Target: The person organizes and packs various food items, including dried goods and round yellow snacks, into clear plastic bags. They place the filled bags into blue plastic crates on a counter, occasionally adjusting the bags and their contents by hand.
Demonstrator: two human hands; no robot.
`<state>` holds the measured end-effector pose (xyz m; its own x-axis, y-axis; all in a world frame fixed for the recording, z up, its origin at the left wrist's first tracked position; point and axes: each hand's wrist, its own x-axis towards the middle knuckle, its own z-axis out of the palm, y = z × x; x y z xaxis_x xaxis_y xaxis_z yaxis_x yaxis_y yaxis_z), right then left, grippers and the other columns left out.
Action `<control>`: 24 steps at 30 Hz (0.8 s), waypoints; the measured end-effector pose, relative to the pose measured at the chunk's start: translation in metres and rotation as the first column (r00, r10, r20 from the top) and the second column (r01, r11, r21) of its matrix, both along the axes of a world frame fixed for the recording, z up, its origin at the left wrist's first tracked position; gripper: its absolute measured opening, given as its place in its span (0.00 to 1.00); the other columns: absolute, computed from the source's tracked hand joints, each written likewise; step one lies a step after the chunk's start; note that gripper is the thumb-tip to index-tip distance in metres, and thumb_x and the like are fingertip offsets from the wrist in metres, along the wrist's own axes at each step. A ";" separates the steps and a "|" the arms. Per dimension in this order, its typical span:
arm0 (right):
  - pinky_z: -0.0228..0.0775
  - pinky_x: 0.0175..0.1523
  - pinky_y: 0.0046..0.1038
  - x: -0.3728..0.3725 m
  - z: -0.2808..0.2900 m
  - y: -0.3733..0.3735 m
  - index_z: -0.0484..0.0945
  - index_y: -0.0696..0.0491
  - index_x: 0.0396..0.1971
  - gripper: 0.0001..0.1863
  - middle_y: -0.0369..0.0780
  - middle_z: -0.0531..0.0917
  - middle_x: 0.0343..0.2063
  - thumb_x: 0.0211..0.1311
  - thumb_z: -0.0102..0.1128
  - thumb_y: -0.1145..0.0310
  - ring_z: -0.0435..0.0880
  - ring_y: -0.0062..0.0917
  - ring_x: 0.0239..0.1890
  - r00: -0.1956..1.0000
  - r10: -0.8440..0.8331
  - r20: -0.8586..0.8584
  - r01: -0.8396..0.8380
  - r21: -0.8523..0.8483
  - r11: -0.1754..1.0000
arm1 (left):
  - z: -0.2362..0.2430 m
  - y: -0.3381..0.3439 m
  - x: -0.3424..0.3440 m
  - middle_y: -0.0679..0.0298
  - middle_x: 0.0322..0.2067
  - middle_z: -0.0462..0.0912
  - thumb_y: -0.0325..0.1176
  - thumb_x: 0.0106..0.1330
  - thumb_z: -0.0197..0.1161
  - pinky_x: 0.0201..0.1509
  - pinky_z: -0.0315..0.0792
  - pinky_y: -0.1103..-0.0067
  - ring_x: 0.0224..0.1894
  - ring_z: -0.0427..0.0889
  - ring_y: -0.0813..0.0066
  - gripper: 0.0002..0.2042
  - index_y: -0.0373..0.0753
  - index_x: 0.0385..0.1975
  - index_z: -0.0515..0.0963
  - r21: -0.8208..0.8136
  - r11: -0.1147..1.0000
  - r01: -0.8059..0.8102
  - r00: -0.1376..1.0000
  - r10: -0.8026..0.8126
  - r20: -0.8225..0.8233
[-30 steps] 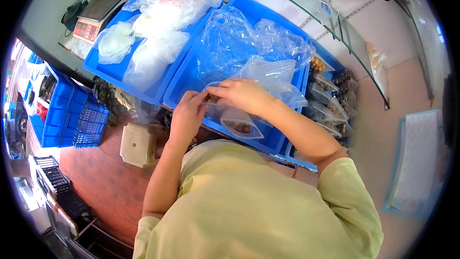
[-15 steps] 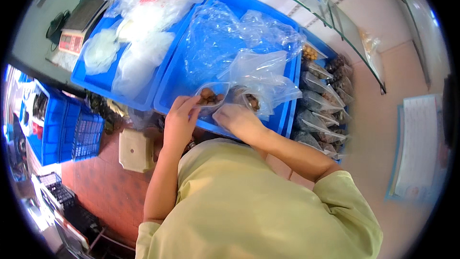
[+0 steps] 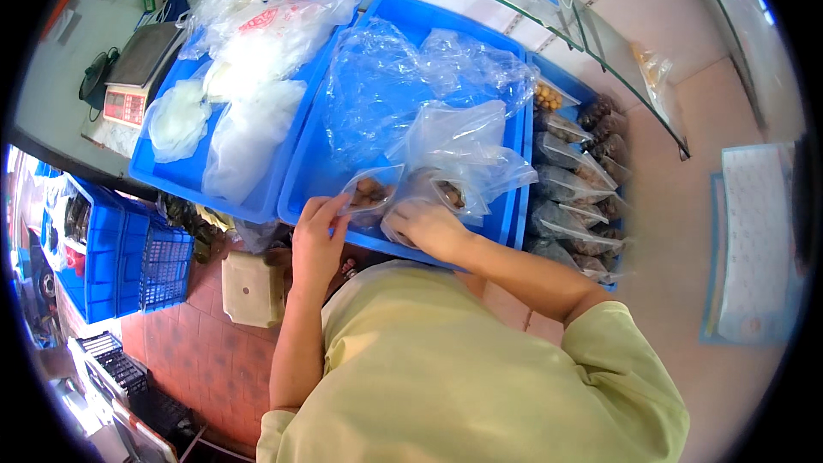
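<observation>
A small clear plastic bag (image 3: 390, 178) with round brown pieces (image 3: 369, 192) in it lies at the near edge of the blue tray (image 3: 292, 199). My left hand (image 3: 319, 225) has its fingers closed on the left edge of this bag. At the other side of the bag is my right hand (image 3: 424, 226), fingers bent downward; their tips are hidden, so its grip cannot be made out. Just beyond the right hand sits a second clear bag with darker brown pieces (image 3: 451, 194). Crumpled clear plastic bags (image 3: 377, 77) fill much of the tray behind.
To the left, another blue tray (image 3: 167, 173) holds white plastic bags (image 3: 257, 124). A scale (image 3: 129, 105) stands beyond it. Filled bags (image 3: 561, 184) line a blue bin at right. A glass shelf edge (image 3: 591, 56) crosses above. A beige stool (image 3: 251, 290) stands below left.
The whole view has shifted slightly, with the trays lower in the picture. Both hands stay at the small bag of brown pieces, the right one a little lower against its side.
</observation>
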<state>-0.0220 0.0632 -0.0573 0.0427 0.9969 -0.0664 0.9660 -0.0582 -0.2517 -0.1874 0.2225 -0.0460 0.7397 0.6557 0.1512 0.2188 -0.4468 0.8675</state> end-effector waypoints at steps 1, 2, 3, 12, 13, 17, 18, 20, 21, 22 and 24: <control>0.77 0.46 0.34 -0.001 0.001 -0.003 0.79 0.51 0.44 0.15 0.40 0.79 0.40 0.54 0.58 0.71 0.81 0.35 0.43 1.000 -0.002 0.005 0.002 0.011 1.000 | 0.000 -0.001 -0.001 0.59 0.38 0.80 0.22 0.60 0.64 0.37 0.75 0.74 0.33 0.81 0.65 0.12 0.38 0.44 0.82 0.001 1.000 0.009 1.000 -0.009 -0.006; 0.77 0.45 0.34 0.001 0.006 -0.005 0.78 0.51 0.44 0.15 0.40 0.79 0.40 0.54 0.58 0.72 0.82 0.35 0.43 1.000 0.000 0.014 0.000 0.026 1.000 | 0.000 -0.001 -0.002 0.59 0.38 0.80 0.22 0.60 0.64 0.37 0.75 0.73 0.33 0.81 0.65 0.11 0.38 0.42 0.82 0.005 1.000 0.015 1.000 -0.015 -0.009; 0.77 0.44 0.33 0.001 0.012 -0.004 0.78 0.51 0.43 0.14 0.40 0.79 0.40 0.55 0.59 0.72 0.82 0.36 0.42 1.000 0.000 0.022 -0.001 0.040 0.999 | 0.000 0.000 -0.002 0.59 0.38 0.80 0.22 0.60 0.64 0.36 0.75 0.73 0.33 0.81 0.64 0.10 0.38 0.41 0.82 0.009 1.000 0.021 1.000 -0.020 -0.012; 0.58 0.68 0.44 0.040 0.048 0.045 0.82 0.47 0.39 0.12 0.40 0.80 0.51 0.53 0.65 0.72 0.79 0.38 0.52 0.997 0.013 -0.080 0.005 0.221 0.975 | 0.000 0.007 -0.002 0.59 0.36 0.80 0.23 0.60 0.63 0.37 0.75 0.70 0.35 0.81 0.57 0.03 0.37 0.33 0.80 0.128 0.991 0.043 0.999 -0.040 -0.025; 0.53 0.70 0.46 0.056 0.039 0.039 0.83 0.47 0.39 0.11 0.39 0.81 0.48 0.54 0.65 0.72 0.79 0.36 0.51 1.000 0.026 -0.014 -0.024 0.132 0.991 | 0.005 0.012 0.000 0.59 0.35 0.81 0.23 0.60 0.63 0.38 0.75 0.69 0.35 0.82 0.57 0.04 0.38 0.33 0.80 0.151 0.985 0.079 0.996 -0.073 -0.042; 0.40 0.75 0.55 0.083 0.045 0.064 0.86 0.44 0.33 0.08 0.34 0.85 0.36 0.54 0.63 0.72 0.79 0.32 0.50 0.999 0.023 -0.031 -0.024 -0.024 0.999 | 0.022 0.057 0.007 0.58 0.32 0.82 0.24 0.59 0.63 0.39 0.75 0.69 0.37 0.82 0.57 0.04 0.39 0.32 0.81 0.258 0.953 0.158 0.983 -0.128 -0.129; 0.39 0.75 0.55 0.086 0.047 0.070 0.86 0.44 0.32 0.07 0.34 0.84 0.34 0.55 0.62 0.72 0.80 0.32 0.49 0.997 -0.010 -0.078 0.008 -0.026 1.000 | 0.023 0.069 0.010 0.58 0.32 0.83 0.25 0.58 0.63 0.40 0.75 0.68 0.37 0.83 0.57 0.04 0.39 0.32 0.81 0.280 0.943 0.179 0.978 -0.139 -0.155; 0.37 0.75 0.55 0.085 0.053 0.082 0.85 0.45 0.31 0.06 0.35 0.84 0.31 0.56 0.62 0.71 0.81 0.31 0.47 0.982 -0.078 -0.172 0.074 -0.031 0.997 | 0.026 0.087 0.015 0.58 0.33 0.83 0.26 0.58 0.64 0.41 0.75 0.68 0.37 0.83 0.57 0.04 0.39 0.32 0.81 0.244 0.950 0.196 0.962 -0.139 -0.234; 0.54 0.71 0.48 0.081 0.050 0.084 0.85 0.46 0.31 0.05 0.37 0.83 0.28 0.58 0.61 0.71 0.81 0.34 0.43 0.989 -0.066 -0.132 0.068 0.011 0.998 | 0.024 0.092 0.015 0.58 0.33 0.83 0.26 0.58 0.64 0.41 0.75 0.68 0.37 0.83 0.57 0.04 0.39 0.32 0.80 0.245 0.945 0.216 0.957 -0.156 -0.243; 0.60 0.66 0.44 0.078 0.052 0.080 0.84 0.47 0.31 0.04 0.37 0.84 0.29 0.58 0.61 0.70 0.82 0.34 0.42 0.967 -0.089 -0.237 0.113 0.089 0.990 | 0.024 0.097 0.016 0.58 0.33 0.83 0.26 0.58 0.64 0.41 0.75 0.68 0.37 0.83 0.57 0.04 0.38 0.32 0.80 0.247 0.940 0.237 0.952 -0.173 -0.252; 0.72 0.57 0.37 0.077 0.061 0.063 0.83 0.49 0.31 0.04 0.37 0.85 0.31 0.58 0.62 0.68 0.83 0.35 0.39 0.895 -0.127 -0.428 0.236 0.213 0.948 | 0.020 0.094 0.018 0.57 0.33 0.84 0.26 0.58 0.65 0.40 0.76 0.69 0.36 0.83 0.58 0.05 0.38 0.34 0.81 0.246 0.947 0.205 0.959 -0.143 -0.245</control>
<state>0.0551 0.1261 0.0042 0.2487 0.9590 0.1359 0.7555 -0.1043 -0.6468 -0.1693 0.3165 -0.0258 0.8732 0.4719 0.1216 0.2893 -0.7028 0.6499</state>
